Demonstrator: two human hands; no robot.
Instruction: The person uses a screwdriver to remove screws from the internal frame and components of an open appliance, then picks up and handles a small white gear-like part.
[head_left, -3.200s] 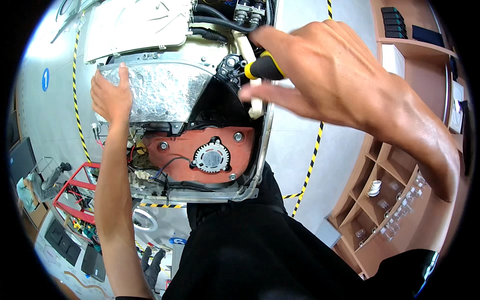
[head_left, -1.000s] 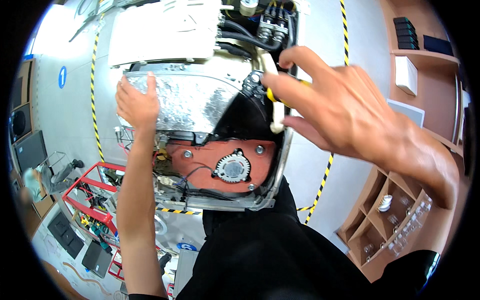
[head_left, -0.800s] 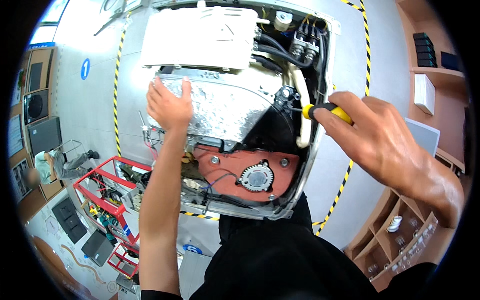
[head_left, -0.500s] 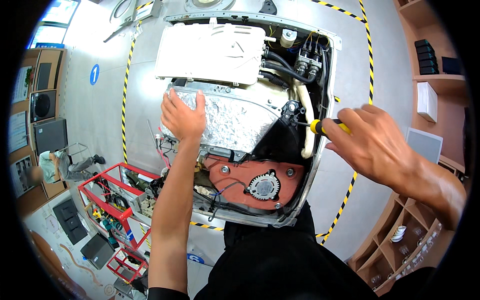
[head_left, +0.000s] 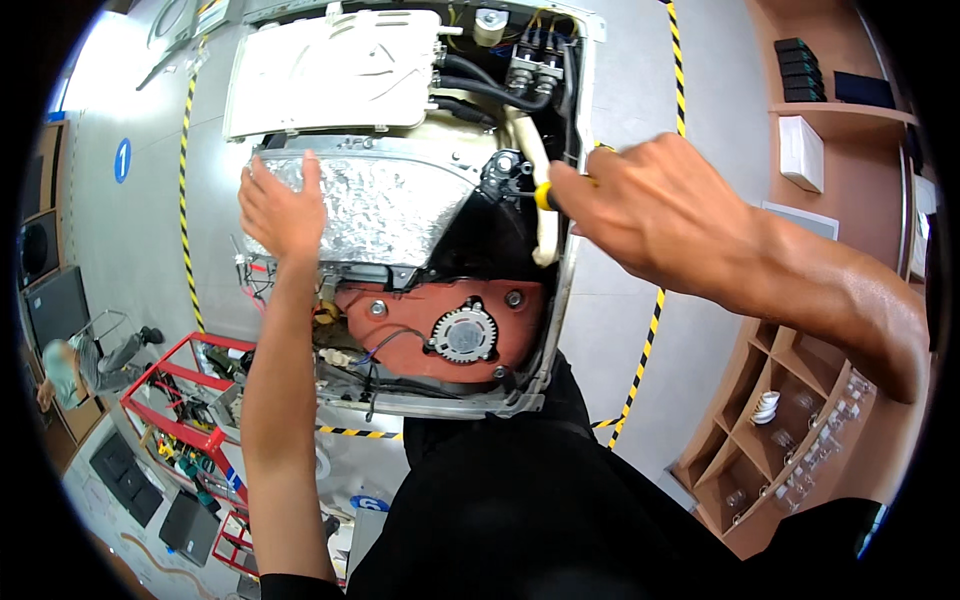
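While the left hand (head_left: 285, 212) rests on the nine o'clock end of the foil-faced panel (head_left: 380, 210), thumb set apart from the fingers, the right hand (head_left: 660, 205), out at three o'clock, is curled round a screwdriver (head_left: 544, 196) and hides most of its handle. Clock positions are read from the panel's centre, with twelve at the top of the view. The shaft points towards nine o'clock, at the black fitting (head_left: 497, 178) by the panel's right-hand end; whether its tip is seated cannot be told. As to progress, the parts inside the metal frame (head_left: 570, 255) lie uncovered, and both fitting and panel are in place; the screwdriver work at the fitting appears unfinished.

The panel is silvery and crinkled, with a curved upper edge. At five o'clock, a matt red-brown plate (head_left: 400, 320) carries bright bolts (head_left: 514, 299) and a round, toothed disc (head_left: 465, 333). At twelve sits a smooth white housing (head_left: 335, 75); at half past one, black ribbed and smooth hoses (head_left: 490, 90); near three, a pale, bent tube (head_left: 545, 240).
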